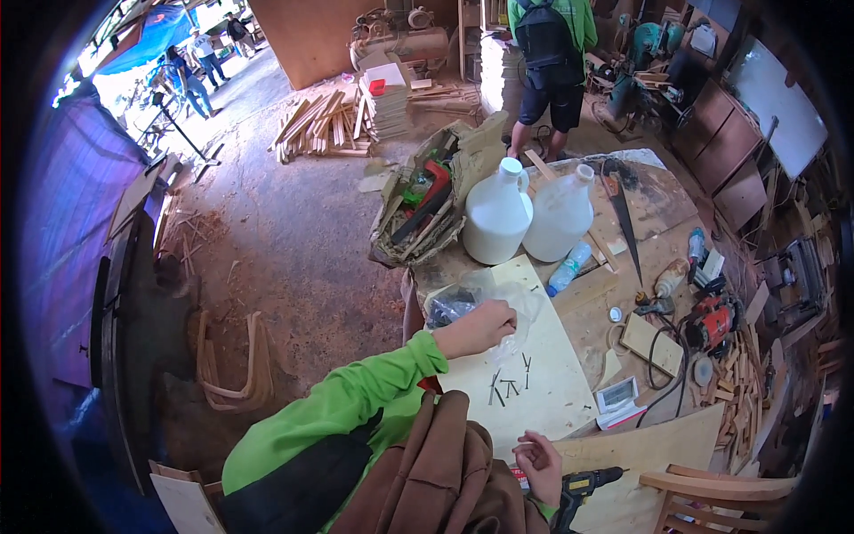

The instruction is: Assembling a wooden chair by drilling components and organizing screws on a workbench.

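My left hand (480, 329) is closed at the clear plastic bag (511, 298), its fingers bent over the bag's edge. Dark small pieces (450, 305) show through the bag's left part. Several loose screws (509, 388) lie on the pale wooden board (543, 414) in front of that hand. My right hand (539, 467) is raised over the near part of the board, fingers loosely bent and apart, and nothing shows in them. Just beside it lies a cordless drill (583, 488), partly hidden by my hand and sleeve.
Two white jugs (498, 214) and a water bottle (569, 270) stand or lie behind the board. A torn box of tools (436, 196) sits far left. Rightward are a handsaw (625, 222), a red power tool (712, 322) and a wooden chair (716, 489). A person (547, 62) stands beyond.
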